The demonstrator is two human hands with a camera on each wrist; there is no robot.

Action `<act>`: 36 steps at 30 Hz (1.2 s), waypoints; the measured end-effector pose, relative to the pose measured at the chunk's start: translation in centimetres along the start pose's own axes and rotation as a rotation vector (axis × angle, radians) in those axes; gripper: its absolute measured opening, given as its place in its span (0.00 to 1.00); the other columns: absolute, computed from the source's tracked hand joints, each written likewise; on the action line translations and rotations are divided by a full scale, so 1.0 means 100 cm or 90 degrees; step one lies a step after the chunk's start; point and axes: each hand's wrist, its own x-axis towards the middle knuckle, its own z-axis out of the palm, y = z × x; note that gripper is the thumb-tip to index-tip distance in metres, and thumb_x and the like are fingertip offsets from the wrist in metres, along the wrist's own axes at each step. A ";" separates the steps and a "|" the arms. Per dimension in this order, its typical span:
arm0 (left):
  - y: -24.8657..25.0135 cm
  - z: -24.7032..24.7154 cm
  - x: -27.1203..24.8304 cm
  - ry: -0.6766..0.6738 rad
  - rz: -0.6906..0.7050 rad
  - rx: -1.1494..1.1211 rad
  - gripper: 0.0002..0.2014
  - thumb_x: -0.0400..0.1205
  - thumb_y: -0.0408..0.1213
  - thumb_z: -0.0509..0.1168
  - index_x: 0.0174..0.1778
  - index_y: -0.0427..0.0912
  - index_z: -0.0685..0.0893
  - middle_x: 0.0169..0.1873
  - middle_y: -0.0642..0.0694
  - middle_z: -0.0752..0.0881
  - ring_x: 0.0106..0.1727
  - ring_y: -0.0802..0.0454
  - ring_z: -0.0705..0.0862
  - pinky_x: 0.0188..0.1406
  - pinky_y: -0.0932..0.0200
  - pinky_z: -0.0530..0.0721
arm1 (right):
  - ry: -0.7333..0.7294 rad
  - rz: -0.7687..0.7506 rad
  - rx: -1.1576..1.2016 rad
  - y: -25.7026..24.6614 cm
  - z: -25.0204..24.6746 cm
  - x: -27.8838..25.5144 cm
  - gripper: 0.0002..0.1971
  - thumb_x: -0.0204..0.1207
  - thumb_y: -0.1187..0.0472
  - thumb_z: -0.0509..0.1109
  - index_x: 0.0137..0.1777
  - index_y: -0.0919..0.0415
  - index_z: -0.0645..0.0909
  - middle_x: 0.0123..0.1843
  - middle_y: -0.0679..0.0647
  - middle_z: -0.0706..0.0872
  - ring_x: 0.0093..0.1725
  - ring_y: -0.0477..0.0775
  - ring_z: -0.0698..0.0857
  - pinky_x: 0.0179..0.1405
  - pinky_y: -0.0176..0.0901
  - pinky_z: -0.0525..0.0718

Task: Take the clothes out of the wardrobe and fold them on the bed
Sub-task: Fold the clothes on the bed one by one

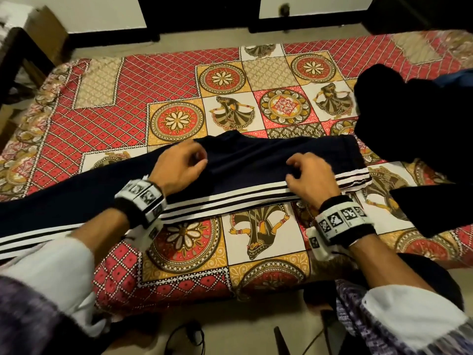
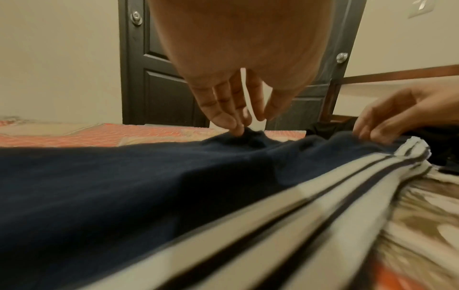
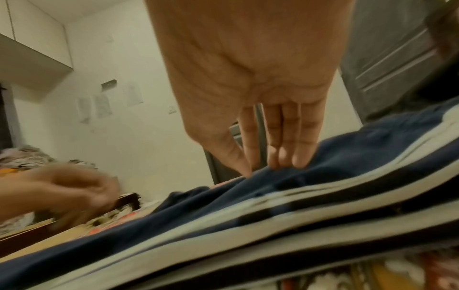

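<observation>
Patterned bedcover (image 1: 166, 80) spans the bed, with navy track trousers (image 1: 245, 162) carrying white side stripes laid lengthwise along its near edge. Left hand (image 1: 179, 166) pinches a navy fold at the far edge with loosely curled fingers; right hand (image 1: 311, 179), fingers nearly straight, presses the cloth near the waistband. A dark garment (image 1: 409, 129) lies heaped at right, unfolded. Folding appears barely begun.
</observation>
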 end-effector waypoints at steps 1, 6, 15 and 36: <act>0.004 0.006 0.022 -0.008 -0.008 0.019 0.08 0.84 0.46 0.67 0.54 0.48 0.85 0.50 0.50 0.84 0.49 0.48 0.83 0.51 0.45 0.85 | -0.053 -0.005 -0.024 -0.005 0.008 -0.001 0.21 0.76 0.56 0.76 0.70 0.54 0.84 0.62 0.58 0.85 0.64 0.62 0.84 0.65 0.56 0.84; 0.013 0.045 0.105 -0.144 -0.063 0.146 0.25 0.84 0.52 0.70 0.72 0.43 0.78 0.68 0.38 0.82 0.63 0.36 0.83 0.64 0.41 0.84 | -0.146 0.035 -0.097 -0.003 0.013 0.007 0.25 0.75 0.53 0.77 0.73 0.54 0.79 0.67 0.57 0.80 0.67 0.63 0.81 0.62 0.54 0.81; -0.007 0.076 0.160 -0.070 -0.202 0.211 0.12 0.87 0.39 0.64 0.59 0.36 0.86 0.55 0.31 0.88 0.57 0.30 0.87 0.54 0.44 0.84 | -0.350 0.136 -0.218 0.023 -0.013 0.022 0.19 0.75 0.50 0.73 0.64 0.52 0.78 0.58 0.54 0.86 0.59 0.62 0.85 0.62 0.53 0.83; 0.009 0.101 0.152 -0.082 0.015 0.239 0.22 0.73 0.25 0.66 0.65 0.33 0.81 0.62 0.32 0.80 0.56 0.26 0.83 0.45 0.34 0.87 | -0.074 0.354 -0.062 0.081 -0.037 0.034 0.15 0.72 0.58 0.73 0.58 0.60 0.86 0.61 0.64 0.88 0.60 0.68 0.86 0.55 0.52 0.83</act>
